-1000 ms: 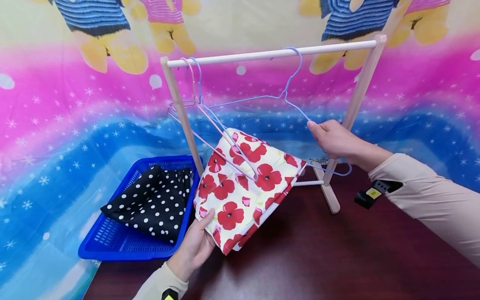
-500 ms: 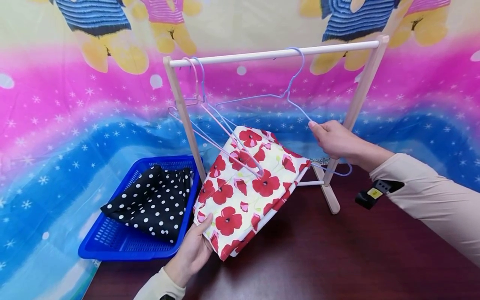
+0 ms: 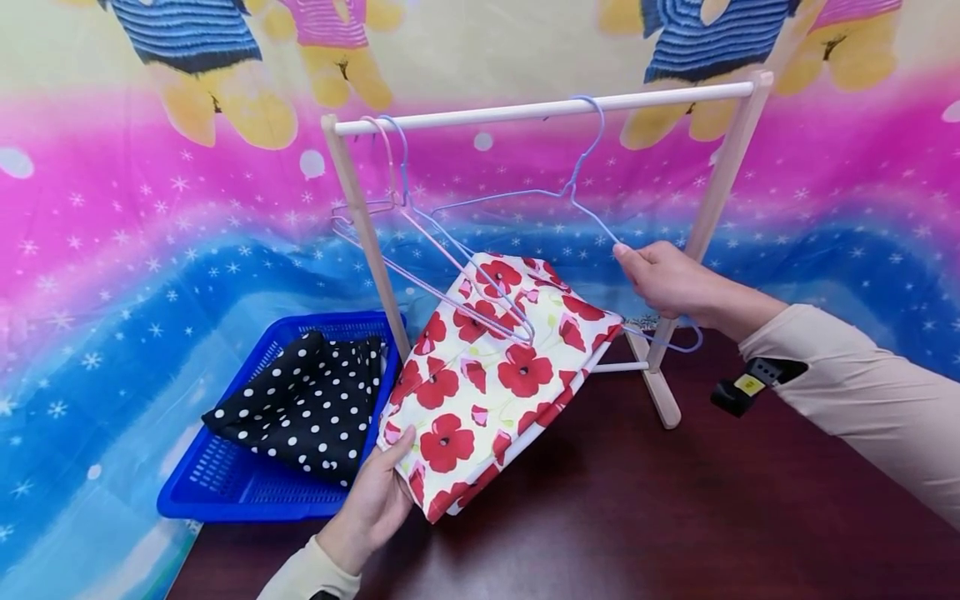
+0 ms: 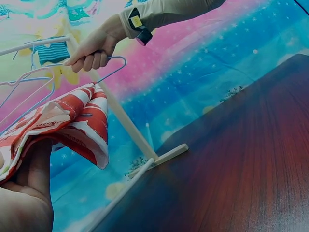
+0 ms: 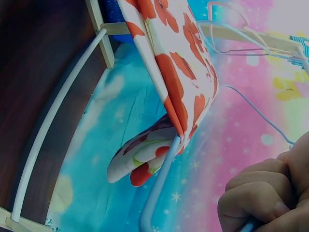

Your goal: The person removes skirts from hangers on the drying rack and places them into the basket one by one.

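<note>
My left hand [image 3: 375, 500] holds the near left corner of a white cloth with red flowers [image 3: 525, 371], thumb on top and fingers beneath. The cloth is folded over the lower bar of a blue wire hanger [image 3: 495, 196], and its far flap hangs behind that bar in the right wrist view. With my right hand [image 3: 667, 279] I grip this hanger's right shoulder; its hook stays on the rack's rail [image 3: 480, 114]. In the left wrist view the fingers of my left hand [image 4: 29, 193] show under the cloth.
A pink hanger [image 3: 390, 162] and a second blue hanger [image 3: 406, 171] hang at the rack's left end, their lower ends overlapping the cloth. Left of the rack, a blue basket [image 3: 180, 492] holds a black polka-dot cloth [image 3: 315, 408]. The rack stands on a dark wooden table [image 3: 675, 508].
My left hand has drawn the flowered cloth down and to the left, and more of its top side shows. My right hand keeps its grip on the hanger in nearly the same place.
</note>
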`<state>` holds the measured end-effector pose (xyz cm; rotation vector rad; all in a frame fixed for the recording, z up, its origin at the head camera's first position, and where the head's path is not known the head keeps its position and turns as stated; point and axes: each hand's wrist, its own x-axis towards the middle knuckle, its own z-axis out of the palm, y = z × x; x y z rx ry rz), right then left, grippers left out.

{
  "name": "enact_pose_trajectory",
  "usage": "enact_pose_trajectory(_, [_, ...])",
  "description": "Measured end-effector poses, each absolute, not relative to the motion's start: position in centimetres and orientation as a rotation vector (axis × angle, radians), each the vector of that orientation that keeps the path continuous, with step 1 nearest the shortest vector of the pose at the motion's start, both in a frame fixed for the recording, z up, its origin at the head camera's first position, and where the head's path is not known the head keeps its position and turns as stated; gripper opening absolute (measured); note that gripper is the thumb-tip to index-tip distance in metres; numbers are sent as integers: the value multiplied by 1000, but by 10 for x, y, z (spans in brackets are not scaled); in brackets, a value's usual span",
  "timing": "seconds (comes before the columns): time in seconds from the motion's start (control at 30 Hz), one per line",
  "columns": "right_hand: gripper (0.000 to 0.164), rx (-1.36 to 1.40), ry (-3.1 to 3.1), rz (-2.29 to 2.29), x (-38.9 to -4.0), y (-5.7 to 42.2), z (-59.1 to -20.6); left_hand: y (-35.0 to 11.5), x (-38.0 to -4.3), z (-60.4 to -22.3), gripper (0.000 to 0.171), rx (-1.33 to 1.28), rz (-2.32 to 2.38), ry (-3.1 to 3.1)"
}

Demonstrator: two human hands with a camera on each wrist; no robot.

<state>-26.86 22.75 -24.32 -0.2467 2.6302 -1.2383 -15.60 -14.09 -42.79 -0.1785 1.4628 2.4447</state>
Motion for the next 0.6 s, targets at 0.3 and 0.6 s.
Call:
enact_pose_trajectory(0.3, [58, -250, 2637, -1204, -268, 229, -241, -146, -156, -425, 54, -180, 2435, 1499])
enact_pose_trajectory(0.6, [60, -248, 2645, -1172, -270, 232, -241, -154, -156, -422, 58, -198, 2407, 1562])
